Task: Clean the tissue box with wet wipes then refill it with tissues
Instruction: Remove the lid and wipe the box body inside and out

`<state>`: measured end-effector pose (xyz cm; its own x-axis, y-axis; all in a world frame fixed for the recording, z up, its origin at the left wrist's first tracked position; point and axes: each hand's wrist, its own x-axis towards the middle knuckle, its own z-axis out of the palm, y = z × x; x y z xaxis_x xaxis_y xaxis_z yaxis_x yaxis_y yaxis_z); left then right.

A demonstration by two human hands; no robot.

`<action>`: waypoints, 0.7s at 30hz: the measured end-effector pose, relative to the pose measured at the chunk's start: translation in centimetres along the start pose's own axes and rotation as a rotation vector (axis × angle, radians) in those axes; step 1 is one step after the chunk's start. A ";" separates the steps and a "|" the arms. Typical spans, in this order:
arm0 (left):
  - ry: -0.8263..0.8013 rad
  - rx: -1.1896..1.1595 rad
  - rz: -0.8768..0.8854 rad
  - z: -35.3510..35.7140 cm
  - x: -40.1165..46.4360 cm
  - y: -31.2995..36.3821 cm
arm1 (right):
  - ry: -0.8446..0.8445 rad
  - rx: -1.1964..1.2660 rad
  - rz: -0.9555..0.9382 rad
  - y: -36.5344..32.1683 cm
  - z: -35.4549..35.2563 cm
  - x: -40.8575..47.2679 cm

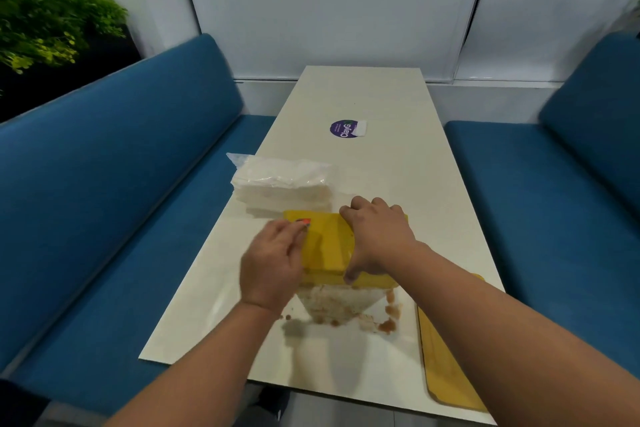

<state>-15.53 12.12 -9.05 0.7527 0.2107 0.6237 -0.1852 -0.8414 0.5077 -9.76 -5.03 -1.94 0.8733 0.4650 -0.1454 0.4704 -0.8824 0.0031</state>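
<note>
A yellow rectangular plastic tissue box (329, 246) sits on the long cream worktop (381, 97). The right hand (377, 239) grips it from above, fingers curled over the far edge and thumb on the near side. The left hand (273, 260) rests against the box's left end, its fingers blurred. Beneath the box lies a stained white wipe (336, 305) with brown spots beside it. Just behind stands a clear-wrapped pack of white tissues (282, 184). A flat yellow lid (446, 357) lies near the right forearm.
</note>
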 end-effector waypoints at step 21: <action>-0.053 0.212 0.144 1.3 1.2 1.5 | 0.013 -0.005 -0.001 -0.4 0.5 -0.3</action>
<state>-14.07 10.51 -8.29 0.7612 0.0594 0.6458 -0.1608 -0.9474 0.2766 -10.30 -4.88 -2.39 0.8745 0.4665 -0.1327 0.4717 -0.8817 0.0084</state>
